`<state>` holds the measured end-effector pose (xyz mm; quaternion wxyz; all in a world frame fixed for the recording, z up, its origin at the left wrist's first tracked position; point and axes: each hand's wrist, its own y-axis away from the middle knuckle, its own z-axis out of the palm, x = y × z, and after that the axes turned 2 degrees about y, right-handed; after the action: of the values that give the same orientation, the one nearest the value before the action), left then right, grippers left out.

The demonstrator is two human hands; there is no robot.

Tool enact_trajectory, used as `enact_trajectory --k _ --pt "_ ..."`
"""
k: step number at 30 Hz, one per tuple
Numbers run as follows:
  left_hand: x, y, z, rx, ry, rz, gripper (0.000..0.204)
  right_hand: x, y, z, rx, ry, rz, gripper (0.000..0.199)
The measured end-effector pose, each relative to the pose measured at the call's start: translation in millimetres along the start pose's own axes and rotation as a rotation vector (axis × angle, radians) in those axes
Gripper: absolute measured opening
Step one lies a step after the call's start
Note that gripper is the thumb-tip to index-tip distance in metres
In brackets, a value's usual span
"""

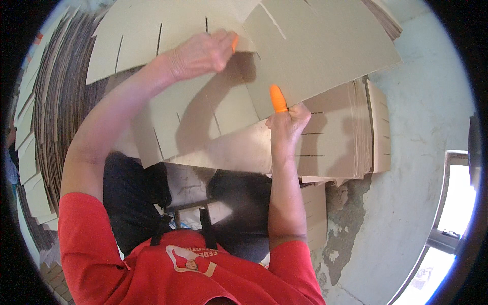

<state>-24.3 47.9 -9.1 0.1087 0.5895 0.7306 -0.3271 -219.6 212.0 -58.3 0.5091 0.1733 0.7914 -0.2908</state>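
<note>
My right hand [288, 119] grips the lower edge of a slotted cardboard sheet [325, 51], its thumb in an orange finger cover lying flat on the face. Farther up and to the left, my left hand [201, 53] is closed at the edge of another slotted cardboard panel [134, 43], with orange also on its thumb; its fingertips are partly hidden. Between the hands, a lower slotted panel [203, 112] meets the right sheet along a slanting line and carries the shadow of my left arm. Whether these panels are joined or only overlap, I cannot tell.
Tall stacks of cardboard [66, 76] stand on the left. To the right, another stack of slotted cardboard [351, 132] sits near a pale wall [422, 101] with peeling patches. A bright window [452, 203] is at the far right. My legs [134, 198] are below the cardboard.
</note>
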Motion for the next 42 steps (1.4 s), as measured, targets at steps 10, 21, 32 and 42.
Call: enact_trajectory --k 10,21,32,42 --pt "65.5 3.9 -51.4 -0.138 0.114 0.106 0.034 -28.4 -10.5 -27.8 -0.028 0.010 -0.106 0.017" --pt "-40.5 -1.4 22.9 0.198 -0.066 -0.625 0.046 -21.0 3.2 -3.3 -0.003 0.130 -0.212 0.022" --pt "-66.6 1.4 55.6 -0.134 0.054 -0.451 0.015 -9.2 2.9 -3.8 -0.048 0.119 -0.153 0.021" --pt "-55.6 3.7 49.9 0.176 0.011 -0.315 0.038 -7.4 1.8 -12.2 -0.069 -0.108 0.022 0.021"
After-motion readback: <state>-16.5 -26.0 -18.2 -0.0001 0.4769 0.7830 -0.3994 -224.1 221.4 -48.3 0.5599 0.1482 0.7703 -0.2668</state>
